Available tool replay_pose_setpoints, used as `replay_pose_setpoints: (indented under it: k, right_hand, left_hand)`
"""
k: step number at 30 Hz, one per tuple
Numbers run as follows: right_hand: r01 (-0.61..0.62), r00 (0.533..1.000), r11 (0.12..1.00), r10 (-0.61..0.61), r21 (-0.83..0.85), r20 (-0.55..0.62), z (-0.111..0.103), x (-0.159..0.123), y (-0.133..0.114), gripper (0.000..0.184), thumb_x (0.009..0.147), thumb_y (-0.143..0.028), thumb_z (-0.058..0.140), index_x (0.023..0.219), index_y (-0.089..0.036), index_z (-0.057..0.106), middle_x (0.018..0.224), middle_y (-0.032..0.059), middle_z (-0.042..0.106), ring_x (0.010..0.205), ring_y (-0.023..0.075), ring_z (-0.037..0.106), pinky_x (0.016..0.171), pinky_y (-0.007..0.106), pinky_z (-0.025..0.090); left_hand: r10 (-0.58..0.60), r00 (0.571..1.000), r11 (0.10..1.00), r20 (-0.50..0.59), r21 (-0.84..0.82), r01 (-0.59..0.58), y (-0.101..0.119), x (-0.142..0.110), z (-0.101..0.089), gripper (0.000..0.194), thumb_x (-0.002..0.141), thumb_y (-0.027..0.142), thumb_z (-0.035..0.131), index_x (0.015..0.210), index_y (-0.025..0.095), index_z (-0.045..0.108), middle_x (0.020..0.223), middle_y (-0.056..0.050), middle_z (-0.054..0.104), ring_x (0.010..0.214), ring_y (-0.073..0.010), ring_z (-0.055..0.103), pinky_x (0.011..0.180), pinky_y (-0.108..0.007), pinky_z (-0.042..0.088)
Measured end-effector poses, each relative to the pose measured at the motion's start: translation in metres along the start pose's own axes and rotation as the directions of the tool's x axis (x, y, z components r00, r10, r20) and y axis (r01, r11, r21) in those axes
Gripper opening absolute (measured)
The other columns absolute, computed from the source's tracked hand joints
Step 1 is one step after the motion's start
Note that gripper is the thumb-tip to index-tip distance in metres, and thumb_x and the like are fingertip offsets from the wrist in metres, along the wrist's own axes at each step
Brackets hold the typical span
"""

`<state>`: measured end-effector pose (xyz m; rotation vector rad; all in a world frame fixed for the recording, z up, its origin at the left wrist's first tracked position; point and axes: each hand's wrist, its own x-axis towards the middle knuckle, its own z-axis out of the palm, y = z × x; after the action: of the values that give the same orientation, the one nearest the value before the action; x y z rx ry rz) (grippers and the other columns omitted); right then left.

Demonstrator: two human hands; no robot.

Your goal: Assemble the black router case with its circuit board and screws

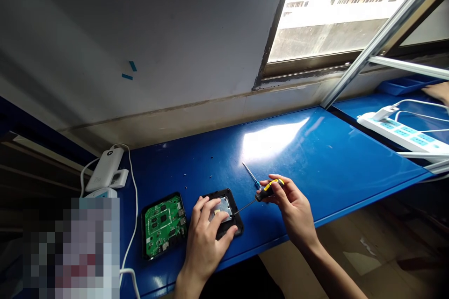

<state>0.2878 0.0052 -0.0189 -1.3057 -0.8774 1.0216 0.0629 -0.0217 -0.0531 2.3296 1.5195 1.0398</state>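
Observation:
My right hand [293, 205] grips a black-and-yellow screwdriver [270, 189], its thin shaft slanting down to the left. The tip meets the right side of a silver metal plate [224, 206] set in a black plastic cover [239, 229]. My left hand [206, 226] holds that cover down, fingers spread over the plate and thumb at the near right edge. Left of it lies a green circuit board [163, 224] in a black case half [143, 243]. Another screwdriver [249, 173], with a blue handle, lies behind my right hand. Several tiny screws [211, 176] are scattered farther back.
At the left stand a white charging block [105, 168] and a white cable [135, 205]. On the right are a metal frame [365, 42], a white power strip [403, 133], a blue tray [400, 86] and another person's hand [437, 91]. The blue table's front edge [351, 210] runs close to me.

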Motion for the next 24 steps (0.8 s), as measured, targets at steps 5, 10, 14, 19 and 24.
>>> replay_pose_setpoints:
  k: [5, 10, 14, 19, 24]
  right_hand:
    - [-0.008, 1.000, 1.000, 0.008, 0.006, -0.004, 0.0007, -0.0003, 0.0017, 0.041, 0.088, -0.053, 0.071, 0.110, -0.020, 0.065, 0.096, 0.0081, 0.076, 0.073, 0.0213, 0.076, 0.066, 0.033, 0.065]
    - [-0.012, 1.000, 1.000, 0.012, -0.006, -0.007, -0.0001, 0.0009, 0.0034, 0.042, 0.088, -0.053, 0.071, 0.112, -0.020, 0.064, 0.098, 0.0087, 0.077, 0.074, 0.0225, 0.076, 0.067, 0.034, 0.065]
    - [-0.010, 1.000, 1.000, 0.010, -0.018, -0.011, -0.0014, 0.0011, 0.0024, 0.041, 0.088, -0.053, 0.071, 0.112, -0.020, 0.065, 0.098, 0.0085, 0.077, 0.074, 0.0216, 0.076, 0.067, 0.033, 0.065]
    - [-0.006, 1.000, 1.000, 0.006, -0.009, -0.019, 0.0000, 0.0013, 0.0011, 0.042, 0.088, -0.053, 0.071, 0.111, -0.019, 0.064, 0.097, 0.0084, 0.077, 0.074, 0.0216, 0.076, 0.066, 0.032, 0.065]
    - [-0.013, 1.000, 1.000, 0.013, -0.021, -0.006, 0.0017, 0.0031, 0.0008, 0.042, 0.089, -0.052, 0.070, 0.113, -0.018, 0.064, 0.100, 0.0096, 0.076, 0.074, 0.0231, 0.076, 0.069, 0.036, 0.065]
  left_hand:
    - [-0.001, 1.000, 1.000, 0.020, 0.005, 0.001, 0.0002, 0.0000, -0.0001, 0.014, 0.084, 0.024, 0.074, 0.097, 0.027, 0.070, 0.125, -0.006, 0.066, 0.129, -0.0326, 0.050, 0.105, -0.059, 0.052]
    - [0.000, 0.999, 1.000, 0.039, 0.014, 0.000, -0.0001, -0.0004, -0.0001, 0.024, 0.082, 0.023, 0.075, 0.106, 0.029, 0.071, 0.125, -0.006, 0.066, 0.129, -0.0330, 0.051, 0.103, -0.060, 0.054]
    - [-0.001, 0.999, 1.000, 0.053, 0.012, 0.000, 0.0001, -0.0003, 0.0004, 0.022, 0.084, 0.023, 0.074, 0.105, 0.029, 0.072, 0.126, -0.006, 0.066, 0.130, -0.0336, 0.050, 0.103, -0.060, 0.054]
    - [0.004, 0.998, 1.000, 0.055, 0.007, -0.005, 0.0007, 0.0000, 0.0003, 0.017, 0.086, 0.022, 0.071, 0.102, 0.028, 0.072, 0.125, -0.006, 0.066, 0.130, -0.0329, 0.051, 0.104, -0.060, 0.053]
    - [0.015, 0.999, 1.000, 0.040, 0.011, -0.016, 0.0009, 0.0005, -0.0003, 0.017, 0.085, 0.021, 0.072, 0.101, 0.029, 0.073, 0.122, -0.006, 0.067, 0.128, -0.0316, 0.053, 0.103, -0.057, 0.055]
